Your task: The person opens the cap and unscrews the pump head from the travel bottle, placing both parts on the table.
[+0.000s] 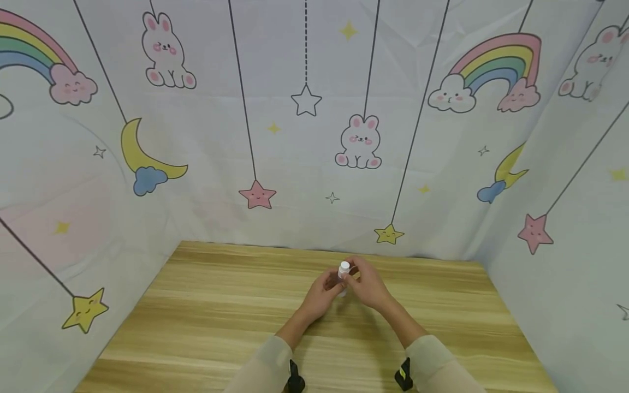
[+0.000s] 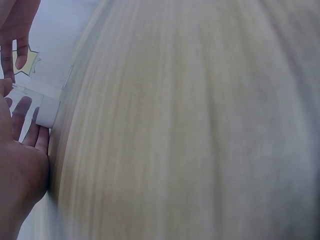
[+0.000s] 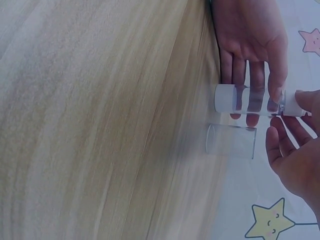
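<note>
A slim clear bottle with a white base stands upright on the table, its white top showing between both hands. My left hand holds the clear body, with fingers behind it and the thumb on the near side. My right hand pinches the white top between thumb and fingers. Beside the bottle, a clear empty cylinder stands on the table, below the right hand in the right wrist view. In the left wrist view the white base sits close by the left fingers.
The wood-grain table meets a cloth backdrop printed with rabbits, stars and rainbows at its back edge. Similar cloth hangs along the left and right sides. Dark wrist straps sit at both sleeves.
</note>
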### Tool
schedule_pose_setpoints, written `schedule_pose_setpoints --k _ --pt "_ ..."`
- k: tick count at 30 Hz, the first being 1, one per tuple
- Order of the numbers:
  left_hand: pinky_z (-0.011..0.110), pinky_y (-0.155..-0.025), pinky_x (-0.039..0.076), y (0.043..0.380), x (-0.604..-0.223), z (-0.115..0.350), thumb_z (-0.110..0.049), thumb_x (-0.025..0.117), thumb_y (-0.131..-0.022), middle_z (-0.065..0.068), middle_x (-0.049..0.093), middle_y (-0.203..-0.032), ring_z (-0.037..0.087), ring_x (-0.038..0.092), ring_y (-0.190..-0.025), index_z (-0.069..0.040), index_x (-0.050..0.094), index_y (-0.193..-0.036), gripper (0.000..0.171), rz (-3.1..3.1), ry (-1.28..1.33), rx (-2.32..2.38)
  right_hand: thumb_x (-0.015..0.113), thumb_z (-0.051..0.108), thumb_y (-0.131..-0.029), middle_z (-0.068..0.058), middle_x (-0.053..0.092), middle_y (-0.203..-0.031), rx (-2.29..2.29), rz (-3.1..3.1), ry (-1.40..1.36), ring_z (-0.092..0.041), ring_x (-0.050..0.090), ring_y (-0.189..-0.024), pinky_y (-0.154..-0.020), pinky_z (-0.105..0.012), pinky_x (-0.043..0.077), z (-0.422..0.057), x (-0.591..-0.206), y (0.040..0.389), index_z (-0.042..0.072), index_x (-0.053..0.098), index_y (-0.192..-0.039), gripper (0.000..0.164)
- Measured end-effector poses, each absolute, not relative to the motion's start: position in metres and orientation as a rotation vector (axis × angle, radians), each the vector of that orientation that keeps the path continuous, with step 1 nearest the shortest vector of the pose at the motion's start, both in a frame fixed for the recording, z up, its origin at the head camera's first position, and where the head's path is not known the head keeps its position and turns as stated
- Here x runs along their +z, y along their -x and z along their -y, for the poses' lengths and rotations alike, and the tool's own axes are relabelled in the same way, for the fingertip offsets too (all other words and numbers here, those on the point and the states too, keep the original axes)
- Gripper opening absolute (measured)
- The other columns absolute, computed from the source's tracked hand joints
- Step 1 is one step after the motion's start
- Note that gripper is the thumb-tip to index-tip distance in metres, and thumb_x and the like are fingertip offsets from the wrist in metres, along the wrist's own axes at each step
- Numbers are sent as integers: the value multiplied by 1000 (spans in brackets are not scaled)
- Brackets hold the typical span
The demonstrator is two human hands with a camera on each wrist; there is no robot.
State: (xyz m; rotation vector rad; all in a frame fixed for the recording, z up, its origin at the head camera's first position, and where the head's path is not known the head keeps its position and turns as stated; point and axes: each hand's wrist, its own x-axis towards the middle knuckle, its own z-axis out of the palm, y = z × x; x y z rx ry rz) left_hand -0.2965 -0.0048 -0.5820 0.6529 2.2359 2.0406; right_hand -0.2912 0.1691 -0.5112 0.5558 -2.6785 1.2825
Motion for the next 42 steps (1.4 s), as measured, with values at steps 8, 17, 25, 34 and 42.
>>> schedule_pose_setpoints --k 8,17,25,34,42 --pt "50 -116 46 298 -584 4 -25 62 -109 7 65 -143 28 59 -136 -11 59 -143 36 -2256 -631 2016 70 6 -103 -2 67 -111 1293 2664 -566 -22 65 -104 -77 -33 57 -169 -510 290 9 65 -119 17" --pt "50 -116 46 297 -582 4 -23 63 -109 8 65 -143 30 58 -138 -9 59 -143 37 -2246 -635 2028 70 9 -103 -2 68 -113 1336 2656 -563 -25 66 -106 -78 -33 59 -171 -511 290 8 65 -124 22" --pt "54 -115 46 296 -581 5 -19 60 -110 13 63 -145 36 56 -139 -8 58 -143 35 -2247 -677 2036 73 18 -102 -1 68 -113 1361 2631 -546 -20 65 -103 -77 -34 57 -171 -511 289 9 65 -130 31" --pt "51 -119 43 295 -581 6 -23 61 -110 7 63 -146 31 53 -143 -13 61 -137 29 -2246 -635 2013 79 28 -99 -1 68 -113 1373 2615 -451 -22 65 -105 -83 -38 57 -168 -509 290 10 65 -125 34" --pt "51 -120 42 296 -582 6 -23 61 -110 6 62 -148 30 53 -144 -16 60 -140 31 -2244 -644 2006 84 23 -94 -2 67 -102 1348 2573 -422 -31 66 -101 -89 -48 56 -166 -512 291 8 66 -115 32"
